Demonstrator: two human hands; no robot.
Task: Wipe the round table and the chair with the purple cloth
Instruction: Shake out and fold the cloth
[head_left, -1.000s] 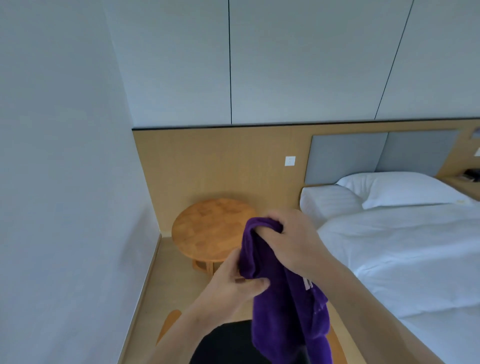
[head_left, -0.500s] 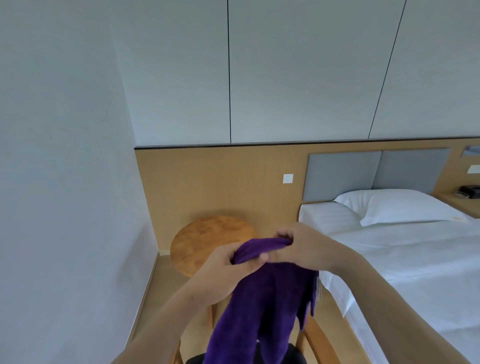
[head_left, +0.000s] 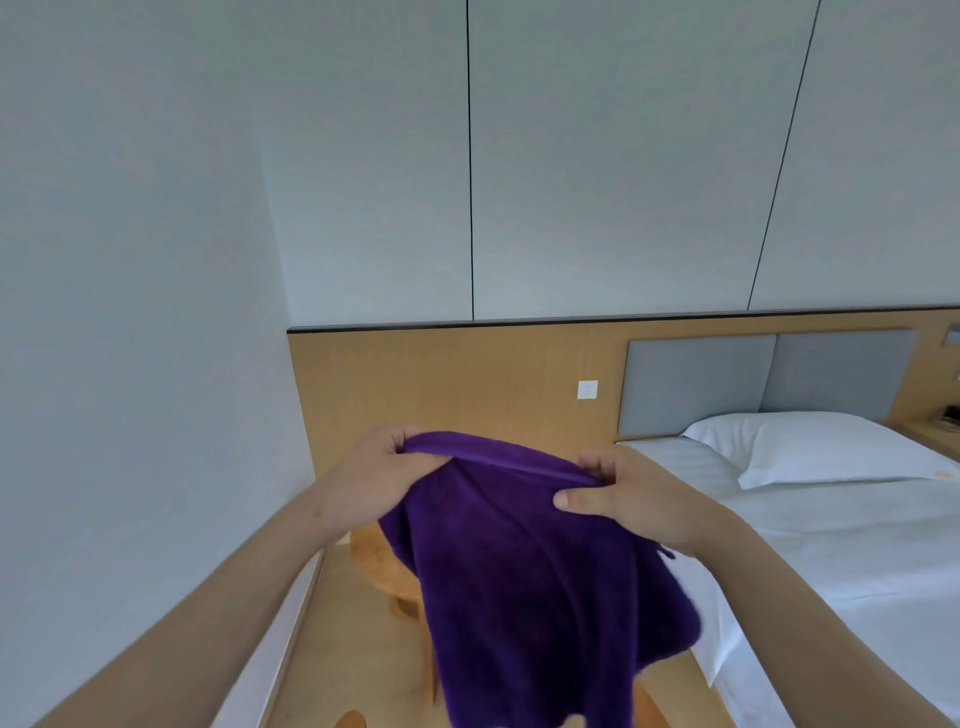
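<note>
A second earlier your hands were bunched close together on a crumpled wad of the purple cloth (head_left: 530, 571), with the round table (head_left: 379, 566) in plain sight beyond them; at this moment they had drawn apart along its top edge, and the cloth had opened into a broad hanging sheet. Your view had also tipped upward, so more wall filled the frame and the table had sunk low. Your left hand (head_left: 374, 478) gripped the left corner, fingers curled over the hem, and your right hand (head_left: 623, 499) pinched the right end, thumb laid across the front of the fabric. Neither hand was loose; both were closed round the cloth. I judged this as shaking it out or readying a fold, so no wiping had begun and both table and chair were yet to be done. The cloth hung in the air between your hands, in front of you and above the table, touching neither table nor chair as far as could be seen. It looked thick and plush, a deep violet, with a stitched hem taut along the top and soft folds falling below. It hid most of the table, leaving only a curved wooden edge and leg at its left. Bits of wood at the bottom edge may have been the chair; I could not tell. The bed (head_left: 831, 519) lay to the right.
</note>
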